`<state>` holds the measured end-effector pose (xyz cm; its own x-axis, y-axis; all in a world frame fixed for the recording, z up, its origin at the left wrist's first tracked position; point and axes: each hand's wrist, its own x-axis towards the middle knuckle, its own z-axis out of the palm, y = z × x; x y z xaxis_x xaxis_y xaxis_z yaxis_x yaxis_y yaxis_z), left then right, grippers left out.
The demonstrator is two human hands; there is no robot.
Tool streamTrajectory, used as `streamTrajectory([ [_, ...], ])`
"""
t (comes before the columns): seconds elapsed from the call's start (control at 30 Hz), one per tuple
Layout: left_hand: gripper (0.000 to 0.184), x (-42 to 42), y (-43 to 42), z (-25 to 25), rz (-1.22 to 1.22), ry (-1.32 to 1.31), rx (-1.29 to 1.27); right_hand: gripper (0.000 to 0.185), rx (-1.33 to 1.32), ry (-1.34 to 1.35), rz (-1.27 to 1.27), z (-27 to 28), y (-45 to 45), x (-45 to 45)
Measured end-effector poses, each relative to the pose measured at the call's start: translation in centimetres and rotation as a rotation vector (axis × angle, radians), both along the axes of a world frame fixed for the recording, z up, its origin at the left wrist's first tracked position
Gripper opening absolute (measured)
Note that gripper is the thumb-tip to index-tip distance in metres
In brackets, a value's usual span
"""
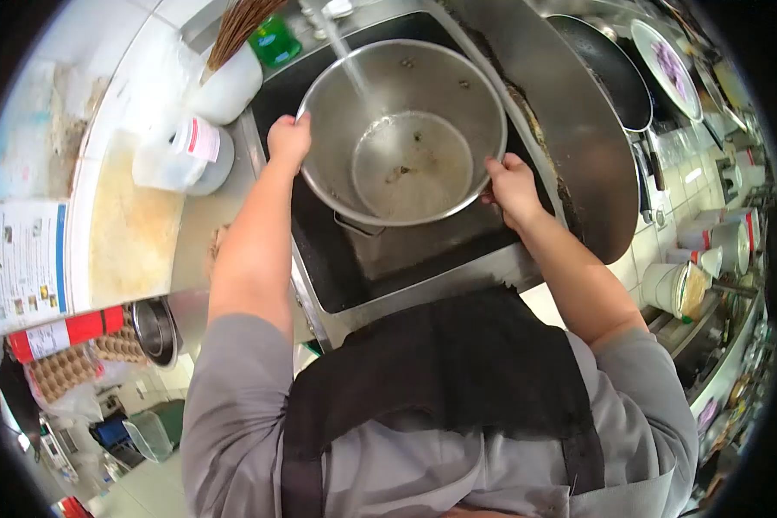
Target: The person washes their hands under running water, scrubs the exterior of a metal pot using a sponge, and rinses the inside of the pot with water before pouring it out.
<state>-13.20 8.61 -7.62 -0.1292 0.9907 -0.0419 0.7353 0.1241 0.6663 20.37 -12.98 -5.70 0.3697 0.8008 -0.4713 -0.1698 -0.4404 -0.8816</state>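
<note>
A large steel pot (328, 160) is tilted in the sink (388, 269), its mouth facing me. Water from the tap (318, 12) runs into it, and dark bits lie in the shallow water at its bottom. My left hand (289, 141) is closed on the pot's rim at the left. On the right side, my right hand (513, 187) grips the rim with the thumb on top; its other fingers are partly hidden behind the pot. A wire handle (358, 230) hangs below the near rim.
A green bottle (274, 41), a whisk brush (240, 30) and a white plastic jug (207, 160) stand left of the sink. A curved metal panel (570, 129) rises along its right side. Beyond are a black pan (609, 73) and a white plate (652, 43).
</note>
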Motion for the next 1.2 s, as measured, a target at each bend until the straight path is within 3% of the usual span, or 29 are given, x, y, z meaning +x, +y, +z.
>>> streamTrajectory([
  [0.23,0.027,1.5,-2.1,11.0,-0.043,-0.328,-0.024,0.024,0.052,0.062,-0.082,2.2,-2.6,0.5],
  [0.37,0.02,4.1,-5.6,18.4,-0.153,-0.353,0.058,0.024,0.082,0.066,-0.15,4.3,-5.4,1.2],
  [0.53,0.028,5.9,-11.0,27.0,-0.234,-0.189,0.066,0.024,-0.038,0.084,-0.13,8.0,-8.9,0.9],
  [0.73,0.029,10.4,-17.4,35.6,-0.354,-0.051,0.169,0.027,-0.113,0.235,0.001,7.3,-9.7,0.5],
  [0.77,0.029,11.4,-18.1,36.6,-0.379,-0.033,0.187,0.028,-0.137,0.289,0.011,7.4,-9.4,0.1],
  [0.87,0.028,14.2,-18.5,38.5,-0.366,0.13,0.286,0.026,-0.103,0.335,0.214,0.7,-6.3,-1.7],
  [0.97,0.029,17.1,-19.2,39.4,-0.378,0.275,0.354,0.024,-0.151,0.547,0.345,3.4,-4.9,-3.9],
  [1.03,0.03,17.7,-19.0,39.5,-0.423,0.397,0.404,0.026,-0.122,0.576,0.523,1.3,-2.5,-5.6],
  [1.13,0.03,19.7,-21.1,39.5,-0.439,0.49,0.498,0.028,-0.158,0.61,0.55,5.0,-1.8,-6.4],
  [1.2,0.029,20.9,-22.5,39.2,-0.426,0.583,0.544,0.03,-0.127,0.685,0.596,2.6,0.9,-8.4],
])
